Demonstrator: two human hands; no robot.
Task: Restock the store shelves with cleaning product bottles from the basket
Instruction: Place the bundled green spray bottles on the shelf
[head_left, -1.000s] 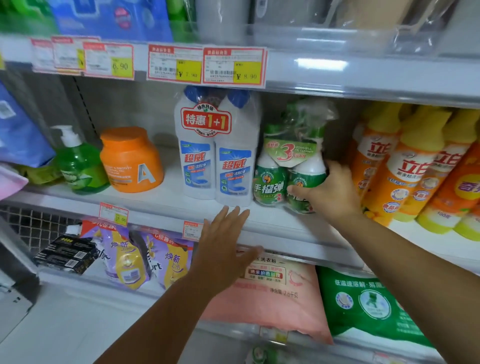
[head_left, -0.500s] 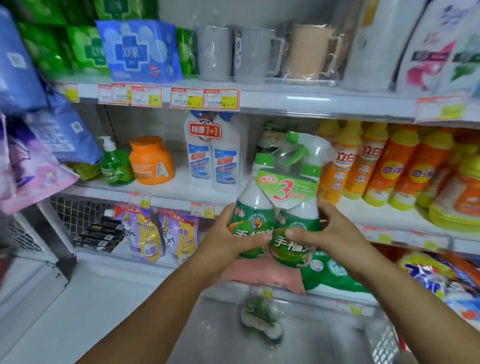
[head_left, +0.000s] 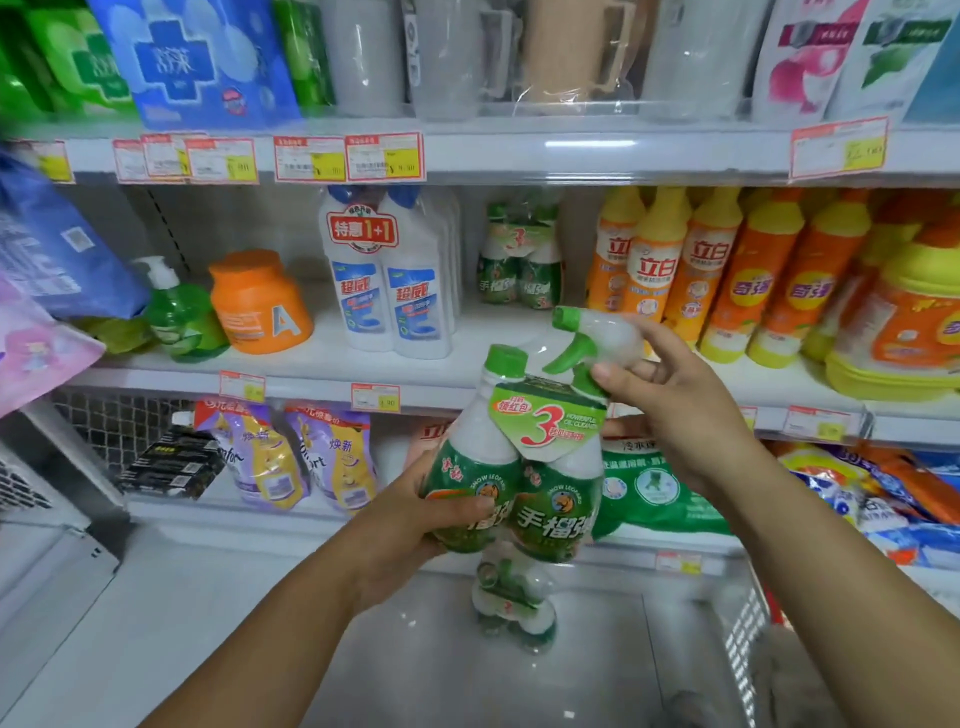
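A shrink-wrapped twin pack of green-and-white cleaner bottles (head_left: 524, 467), one with a spray trigger, is held up in front of the middle shelf (head_left: 332, 382). My left hand (head_left: 415, 525) grips its lower left side. My right hand (head_left: 675, 410) holds the neck and spray head at the upper right. A matching twin pack (head_left: 519, 260) stands far back on the middle shelf. Another such pack (head_left: 511, 608) lies below in the white basket (head_left: 748, 623).
On the middle shelf stand white toilet-cleaner bottles (head_left: 389, 280), an orange tub (head_left: 260, 301), a green pump bottle (head_left: 174, 312) and orange dish-soap bottles (head_left: 727, 280). Refill pouches (head_left: 291, 457) and detergent bags lie on the lower shelf. Mugs and packs fill the top shelf.
The twin pack came off the middle shelf into both hands and now sits lower and nearer to me. My right hand moved from its body up to the spray head.
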